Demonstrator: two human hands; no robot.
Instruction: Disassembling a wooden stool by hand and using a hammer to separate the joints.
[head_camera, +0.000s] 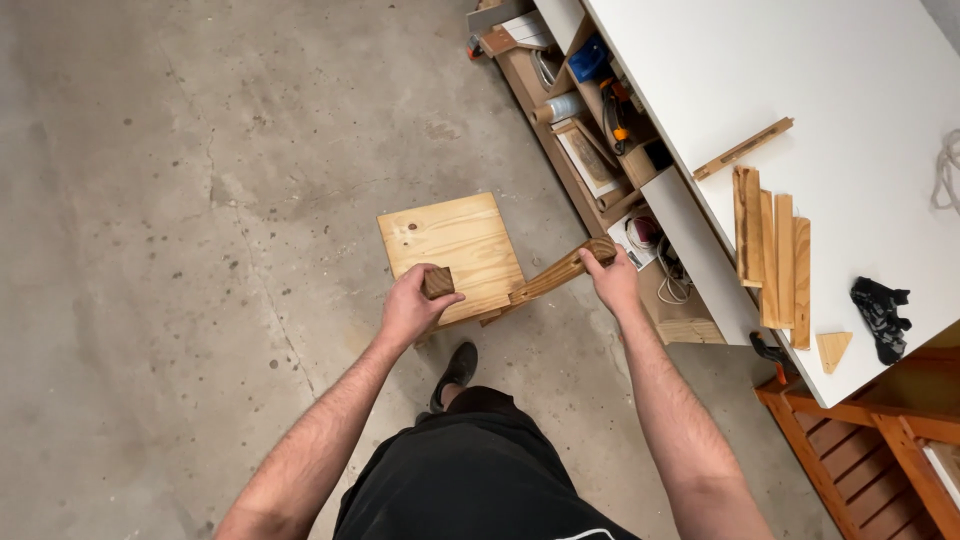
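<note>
Nearest the camera, a black shoe (455, 373) stands on the concrete floor (180, 250), just below the near edge of the wooden stool (455, 250). The left hand (410, 305) has its fingers closed around a dark wooden post end (437, 282) at the stool's near edge. The right hand (612, 280), to the right of the stool, grips the far end of a brown wooden rail (560, 270) that slants from the stool's near right corner. The stool's pale square seat faces up, tilted a little. Right of the stool stands a white worktable (800, 70), with cluttered shelves (600, 130) on the side facing the stool. On the tabletop lie several wooden slats (772, 250) side by side, a small wooden triangle (832, 349), a black glove (880, 312), and, farther off, a single notched wooden strip (743, 148).
</note>
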